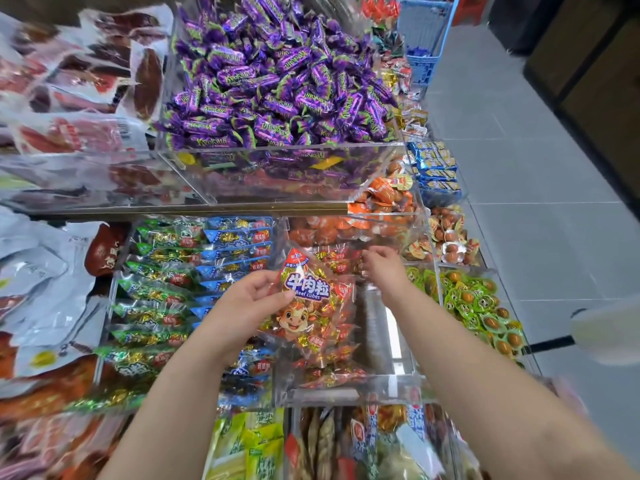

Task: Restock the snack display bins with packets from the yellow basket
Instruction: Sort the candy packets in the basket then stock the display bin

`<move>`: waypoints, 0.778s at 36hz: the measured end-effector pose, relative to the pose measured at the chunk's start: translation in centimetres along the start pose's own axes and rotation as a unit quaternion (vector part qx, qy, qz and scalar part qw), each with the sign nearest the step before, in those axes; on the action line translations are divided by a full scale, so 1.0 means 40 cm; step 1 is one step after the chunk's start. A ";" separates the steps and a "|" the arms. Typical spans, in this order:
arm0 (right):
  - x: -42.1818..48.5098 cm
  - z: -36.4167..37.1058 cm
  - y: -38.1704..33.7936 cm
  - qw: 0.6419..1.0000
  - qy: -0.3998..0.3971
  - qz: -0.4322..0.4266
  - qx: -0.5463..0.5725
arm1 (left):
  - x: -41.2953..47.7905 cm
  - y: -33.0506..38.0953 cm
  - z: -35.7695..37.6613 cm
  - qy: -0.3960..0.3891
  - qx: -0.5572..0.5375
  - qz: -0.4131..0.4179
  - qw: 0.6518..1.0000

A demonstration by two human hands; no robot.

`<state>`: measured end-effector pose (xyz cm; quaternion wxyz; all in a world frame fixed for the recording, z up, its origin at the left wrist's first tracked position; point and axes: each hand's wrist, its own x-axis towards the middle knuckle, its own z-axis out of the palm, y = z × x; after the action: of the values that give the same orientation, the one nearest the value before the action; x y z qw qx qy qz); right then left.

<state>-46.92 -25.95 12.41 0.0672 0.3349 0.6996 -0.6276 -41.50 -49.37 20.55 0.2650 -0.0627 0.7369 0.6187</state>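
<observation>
The left hand pinches the upper left edge of the beef cube packet, held over the clear bin of red packets. The packet's long axis runs away from the person, tilted left. The right hand, fingers curled on packets at the bin's far end, lies just beyond the packet's right side.

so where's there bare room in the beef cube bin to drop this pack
The right half of the clear bin shows bare floor, bordered by the red packs and the right forearm. The green and blue rows and purple candy bin are full.
</observation>
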 end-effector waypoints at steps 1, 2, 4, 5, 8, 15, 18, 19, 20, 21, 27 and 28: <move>-0.025 -0.012 -0.007 0.999 0.016 -0.037 -0.020 | 0.003 0.002 0.001 -0.003 0.005 0.003 1.000; -0.054 -0.028 -0.015 0.997 0.007 -0.069 -0.024 | 0.006 0.005 0.005 -0.006 0.012 0.008 1.000; -0.117 -0.062 -0.032 0.987 -0.094 -0.125 -0.024 | 0.012 0.010 0.020 -0.008 0.013 0.031 0.999; -0.146 -0.079 -0.043 0.976 -0.153 -0.144 -0.052 | 0.015 0.013 0.031 -0.012 0.010 0.042 0.999; -0.194 -0.120 -0.077 0.934 -0.233 -0.183 -0.201 | 0.030 0.019 0.071 -0.042 0.023 0.052 0.997; -0.188 -0.210 -0.110 0.922 -0.146 -0.192 -0.304 | 0.065 0.026 0.110 0.151 0.250 0.142 0.946; -0.168 -0.228 -0.107 0.896 -0.030 -0.197 -0.397 | 0.086 0.021 0.086 0.283 0.432 0.169 0.839; -0.162 -0.228 -0.105 0.880 0.000 -0.198 -0.431 | 0.096 0.015 0.077 0.274 0.477 0.129 0.825; -0.156 -0.225 -0.103 0.865 0.016 -0.196 -0.462 | 0.106 0.007 0.071 0.251 0.507 0.085 0.820; -0.151 -0.219 -0.099 0.851 0.021 -0.194 -0.487 | 0.117 -0.007 0.069 0.226 0.526 0.049 0.818; -0.124 -0.158 -0.086 0.759 0.012 -0.188 -0.623 | 0.145 -0.063 0.083 0.237 0.580 0.041 0.778; -0.120 -0.150 -0.087 0.752 0.015 -0.186 -0.632 | 0.148 -0.068 0.086 0.245 0.583 0.044 0.773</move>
<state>-43.23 -22.23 19.01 0.1352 0.0882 0.9862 -0.0371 -44.33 -45.33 15.08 0.0339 -0.0130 0.9983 0.0451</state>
